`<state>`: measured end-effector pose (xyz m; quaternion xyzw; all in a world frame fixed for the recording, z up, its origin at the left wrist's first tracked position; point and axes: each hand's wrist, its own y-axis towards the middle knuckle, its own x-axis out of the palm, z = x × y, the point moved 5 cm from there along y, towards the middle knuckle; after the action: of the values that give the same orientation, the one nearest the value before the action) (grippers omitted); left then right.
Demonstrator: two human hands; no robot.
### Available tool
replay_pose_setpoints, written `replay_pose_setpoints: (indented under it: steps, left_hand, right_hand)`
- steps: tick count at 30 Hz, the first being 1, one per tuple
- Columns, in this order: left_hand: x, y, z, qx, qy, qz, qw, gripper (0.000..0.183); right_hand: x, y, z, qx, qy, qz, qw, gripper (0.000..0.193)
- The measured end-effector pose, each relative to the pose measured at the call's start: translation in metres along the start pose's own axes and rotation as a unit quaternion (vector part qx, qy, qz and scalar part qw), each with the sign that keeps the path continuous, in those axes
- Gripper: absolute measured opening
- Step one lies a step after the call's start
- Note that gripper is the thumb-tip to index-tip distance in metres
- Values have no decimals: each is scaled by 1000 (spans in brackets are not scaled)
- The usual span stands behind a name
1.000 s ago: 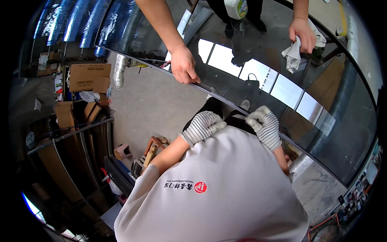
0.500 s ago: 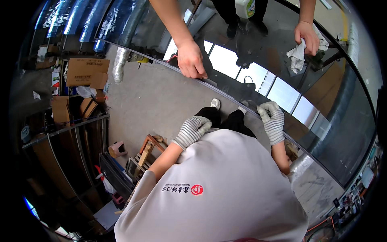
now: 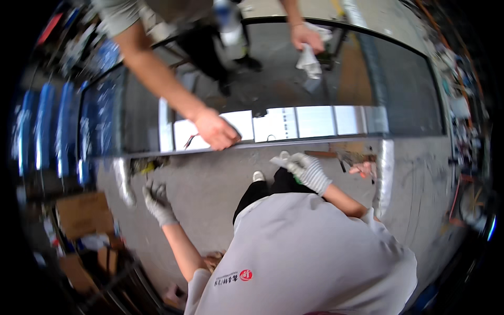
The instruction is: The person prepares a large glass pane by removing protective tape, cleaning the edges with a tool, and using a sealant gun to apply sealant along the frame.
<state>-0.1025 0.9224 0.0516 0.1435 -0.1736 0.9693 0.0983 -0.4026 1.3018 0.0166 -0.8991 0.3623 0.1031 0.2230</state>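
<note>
A long dark glass pane (image 3: pixel 415 94) with a narrow frame lies in front of me. My left hand (image 3: pixel 159 202), in a striped white glove, is out to the left, below the pane's near edge; its blurred fingers look apart, with nothing visible in them. Close to my body, my gloved right hand (image 3: pixel 306 170) pinches a small pale flat piece (image 3: pixel 278 161), too blurred to name. Across the pane, a co-worker's bare hand (image 3: pixel 218 131) presses at its near edge. That person's other hand (image 3: pixel 308 39) holds a crumpled white cloth (image 3: pixel 308 63).
A white bottle (image 3: pixel 232 39) shows near the co-worker. Silvery wrapped tubes (image 3: pixel 385 178) support the pane underneath. Blue film-wrapped rolls (image 3: pixel 44 126) stand at the left, above cardboard boxes (image 3: pixel 84 212). Cluttered shelving (image 3: pixel 462 107) lines the right side.
My left hand has swung out to the left from my waist. My right hand has left the pane's edge and drawn back. The view has turned; the co-worker's hand slid along the edge.
</note>
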Motion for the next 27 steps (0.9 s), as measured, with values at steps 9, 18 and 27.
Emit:
replay_pose_setpoints:
  steps: [9,18,27]
  left_hand:
    - [34,-77,-245,-244,475,-400,745,27]
    - [281,-167,-50,76,255,-560,785,33]
    - [329,-181,-194,156,483,-557,657,42]
  right_hand:
    - [16,-103,7,144,23,74,987,27]
    - [-12,-119,35,153,201,261,932,18]
    - [-152,-87,78,53,144,359,921,21]
